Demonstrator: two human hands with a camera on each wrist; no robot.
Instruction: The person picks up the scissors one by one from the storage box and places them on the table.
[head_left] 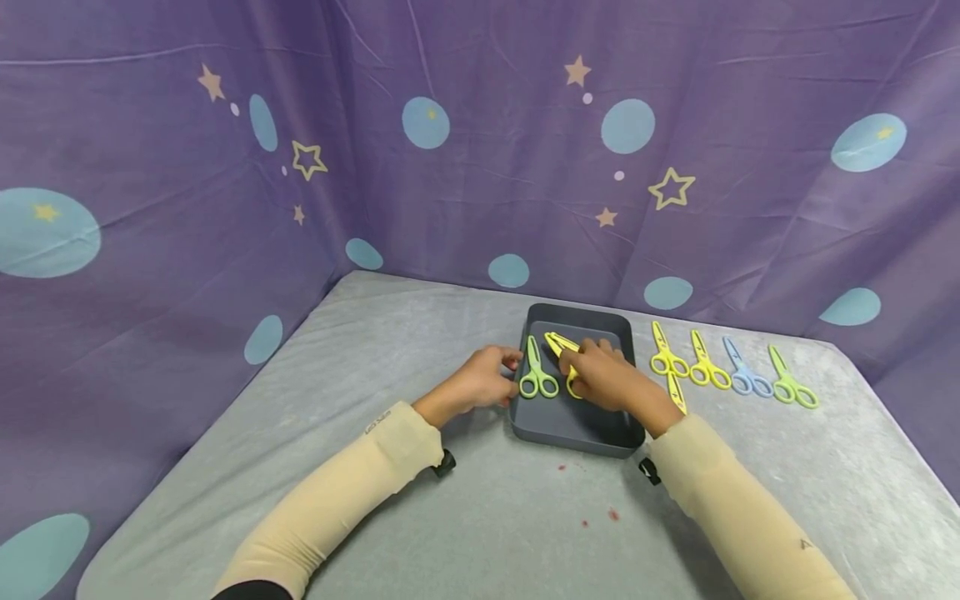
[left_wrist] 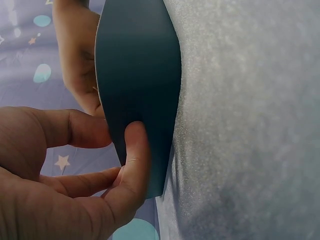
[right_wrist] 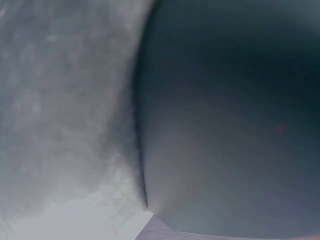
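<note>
In the head view, a dark grey tray [head_left: 577, 435] stands on the table with green scissors [head_left: 533, 367] inside, along its left side. My right hand [head_left: 603, 375] reaches into the tray and grips yellow scissors [head_left: 558, 342], blades pointing away; the hand covers part of their handles. My left hand [head_left: 483, 379] is at the tray's left side. In the left wrist view, its fingertips [left_wrist: 136, 132] touch the tray's outer wall [left_wrist: 140, 65]. A tray wall [right_wrist: 200, 150] fills much of the right wrist view, where the right hand is out of sight.
Right of the tray lie two yellow scissors [head_left: 660, 346] [head_left: 701, 354], blue scissors [head_left: 738, 362] and green scissors [head_left: 783, 371]. Another yellow blade [head_left: 676, 392] shows partly behind the right forearm. A purple curtain [head_left: 480, 200] hangs behind the grey-covered table [head_left: 420, 317].
</note>
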